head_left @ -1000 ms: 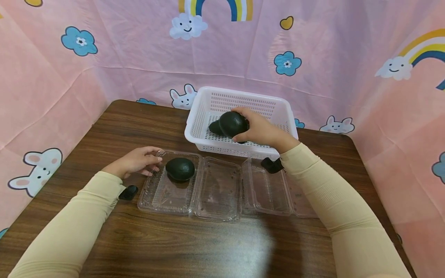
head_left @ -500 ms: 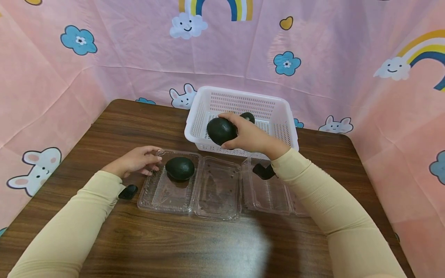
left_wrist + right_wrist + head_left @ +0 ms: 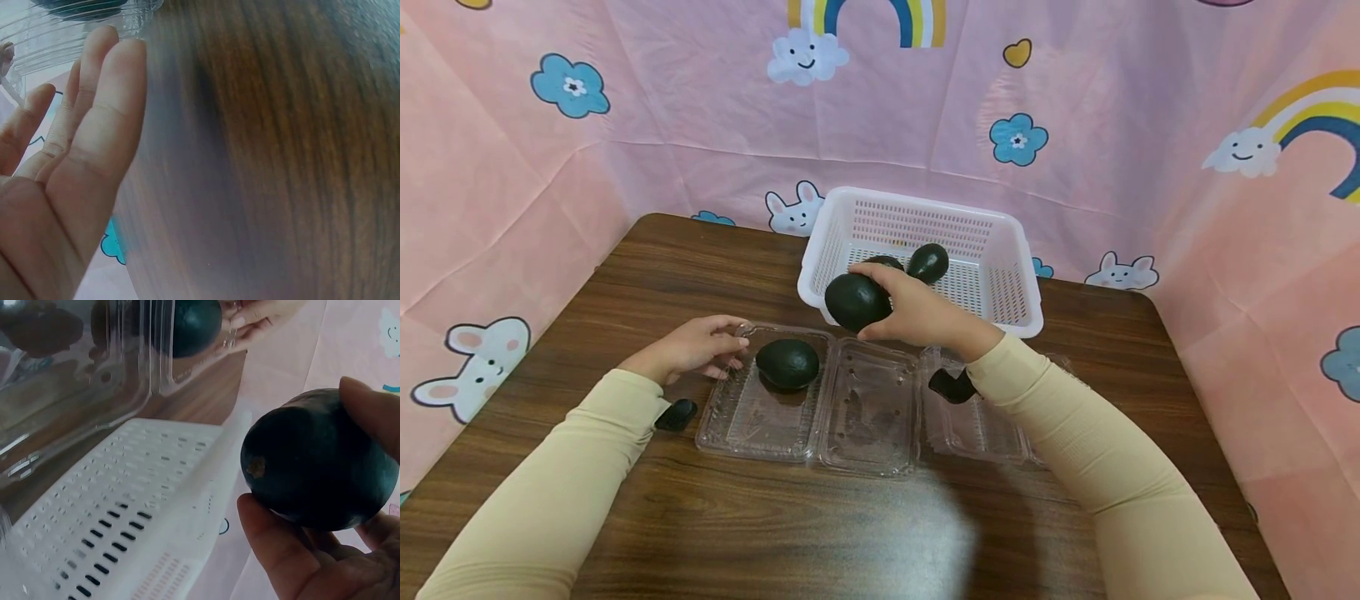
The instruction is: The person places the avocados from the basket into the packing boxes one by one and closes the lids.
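My right hand grips a dark green avocado above the front left rim of the white basket. In the right wrist view, thumb and fingers are around this avocado, with its stem scar showing. Another avocado lies in the left half of an opened clear plastic clamshell box. At that box's left edge is my left hand, fingers loosely extended and holding nothing; whether they touch the plastic I cannot tell. Inside the basket lie an avocado and one more, partly hidden by the right hand.
The clamshell's lid half lies flat beside its avocado half. A second clear clamshell box lies to the right, partly under the right forearm. Brown wood-grain table spreads in front. A pink patterned cloth hangs behind and at both sides.
My right hand has carried the avocado left and toward me, from over the basket's middle to its front left rim, uncovering an avocado inside. The left hand has stayed in place.
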Demonstrator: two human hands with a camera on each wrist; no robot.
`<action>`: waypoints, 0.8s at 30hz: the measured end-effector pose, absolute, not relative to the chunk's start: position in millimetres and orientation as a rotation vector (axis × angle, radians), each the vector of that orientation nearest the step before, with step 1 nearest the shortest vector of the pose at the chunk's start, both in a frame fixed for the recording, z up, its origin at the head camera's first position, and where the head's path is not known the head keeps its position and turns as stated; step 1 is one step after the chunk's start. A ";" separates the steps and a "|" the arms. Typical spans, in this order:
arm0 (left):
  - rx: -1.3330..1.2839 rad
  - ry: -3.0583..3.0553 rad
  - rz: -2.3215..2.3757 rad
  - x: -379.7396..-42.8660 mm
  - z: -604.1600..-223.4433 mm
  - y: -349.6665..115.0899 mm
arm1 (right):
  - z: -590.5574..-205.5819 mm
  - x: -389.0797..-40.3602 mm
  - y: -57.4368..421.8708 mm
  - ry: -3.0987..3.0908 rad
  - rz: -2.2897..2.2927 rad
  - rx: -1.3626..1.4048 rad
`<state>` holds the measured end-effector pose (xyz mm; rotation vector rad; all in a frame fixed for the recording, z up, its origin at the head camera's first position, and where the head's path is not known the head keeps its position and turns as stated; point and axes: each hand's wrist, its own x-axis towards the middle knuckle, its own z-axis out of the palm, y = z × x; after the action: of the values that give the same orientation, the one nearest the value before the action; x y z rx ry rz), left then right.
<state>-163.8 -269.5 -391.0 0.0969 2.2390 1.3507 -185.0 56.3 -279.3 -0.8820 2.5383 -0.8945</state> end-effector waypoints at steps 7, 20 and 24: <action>0.096 2.248 1.342 -164.0 -391.5 -270.0 | -284.9 -181.4 45.7 2.511 -0.851 -0.908; 0.088 2.230 1.366 -164.8 -391.8 -269.3 | -294.2 -173.5 25.2 2.476 -0.780 -0.998; 0.083 2.225 1.368 -165.1 -391.8 -269.6 | -296.2 -171.7 19.7 2.454 -0.772 -1.008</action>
<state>-165.1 -269.6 -391.8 0.0831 2.2251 1.3678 -171.7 19.7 -296.2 -1.0084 2.4535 -0.7723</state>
